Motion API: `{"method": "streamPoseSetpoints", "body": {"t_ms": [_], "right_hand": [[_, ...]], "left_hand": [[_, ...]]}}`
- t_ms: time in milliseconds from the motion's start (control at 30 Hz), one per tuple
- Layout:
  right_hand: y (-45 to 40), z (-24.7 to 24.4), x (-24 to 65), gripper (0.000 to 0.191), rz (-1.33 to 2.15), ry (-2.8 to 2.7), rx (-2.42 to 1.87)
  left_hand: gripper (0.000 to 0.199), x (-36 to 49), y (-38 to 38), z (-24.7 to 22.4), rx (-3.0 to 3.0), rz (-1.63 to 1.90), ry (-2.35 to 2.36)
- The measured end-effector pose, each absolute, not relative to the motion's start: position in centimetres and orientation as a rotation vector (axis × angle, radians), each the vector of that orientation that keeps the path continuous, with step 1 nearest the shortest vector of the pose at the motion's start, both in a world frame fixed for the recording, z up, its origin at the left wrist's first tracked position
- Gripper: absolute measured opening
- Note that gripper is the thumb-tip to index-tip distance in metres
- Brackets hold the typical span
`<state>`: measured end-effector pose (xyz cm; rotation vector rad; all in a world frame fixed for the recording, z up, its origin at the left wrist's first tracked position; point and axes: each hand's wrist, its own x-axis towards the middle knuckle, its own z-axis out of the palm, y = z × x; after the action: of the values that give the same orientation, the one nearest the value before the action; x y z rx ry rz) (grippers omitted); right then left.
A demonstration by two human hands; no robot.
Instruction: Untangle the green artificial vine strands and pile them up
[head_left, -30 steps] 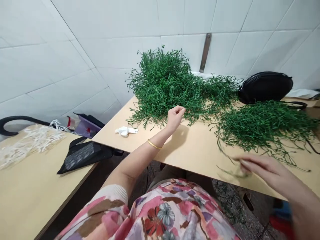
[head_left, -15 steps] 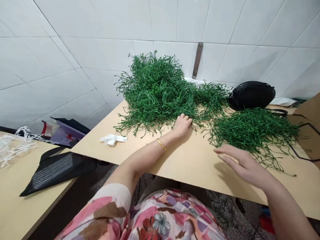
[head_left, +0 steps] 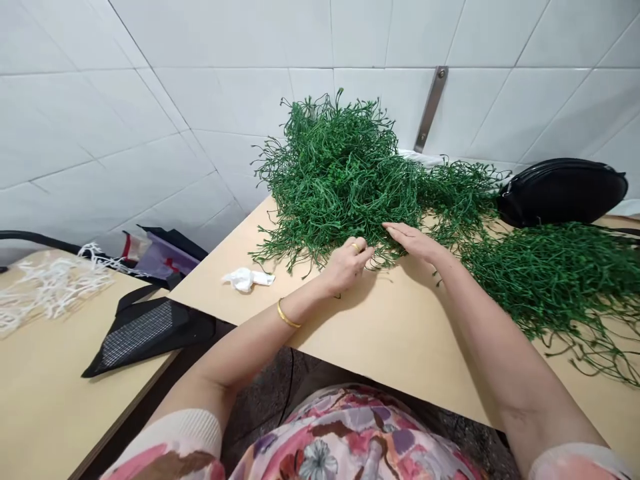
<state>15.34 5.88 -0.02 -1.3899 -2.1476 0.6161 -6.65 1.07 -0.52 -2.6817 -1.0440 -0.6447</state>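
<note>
A big tangled heap of thin green artificial stems (head_left: 345, 167) with small knobbed tips stands against the wall at the back of the table. At its front edge my left hand (head_left: 349, 267) is closed, fingers curled; a green stem end pokes out below it. Just to the right, my right hand (head_left: 414, 241) lies with straight fingers against the heap's edge, holding nothing that I can see. A second, flatter pile of green stems (head_left: 555, 273) spreads over the right part of the table.
A crumpled white tissue (head_left: 247, 280) lies on the table (head_left: 380, 340) at left. Behind the right pile stands a black pouch (head_left: 565, 190). On a side table (head_left: 50, 400) are white branching strands (head_left: 57, 287) and a black mesh bag (head_left: 145, 333). A metal bracket (head_left: 431, 110) is fixed to the wall.
My right hand has moved left and forward, from above the table to the big heap's edge. My left hand has drawn back slightly to the left. The view has turned left.
</note>
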Motion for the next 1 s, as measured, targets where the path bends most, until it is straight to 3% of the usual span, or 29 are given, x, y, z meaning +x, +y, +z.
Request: {"method": "streamPoseSetpoints", "body": {"t_ms": [267, 467, 633, 867, 1000], "right_hand": [[8.3, -1.0, 16.6, 0.032, 0.147, -2.143, -1.364], [7.5, -0.5, 15.7, 0.046, 0.223, -2.091, -1.351], [6.7, 0.3, 15.9, 0.07, 0.154, -1.985, -1.607], [6.2, -1.4, 16.7, 0.046, 0.025, -1.973, -1.625], [5.0, 0.0, 15.9, 0.031, -0.078, -1.894, -1.589]], "left_hand": [[0.03, -8.5, 0.9, 1.2, -2.614, -0.943, -1.136], [0.026, -11.1, 1.0, 3.5, -2.592, -1.161, -1.098], [0.011, -13.3, 1.8, 6.7, -2.459, -1.522, -1.253], [0.013, -12.9, 2.2, 10.5, -2.404, -2.285, -1.676], [0.02, -10.2, 3.1, 12.5, -2.279, -2.674, -1.809]]}}
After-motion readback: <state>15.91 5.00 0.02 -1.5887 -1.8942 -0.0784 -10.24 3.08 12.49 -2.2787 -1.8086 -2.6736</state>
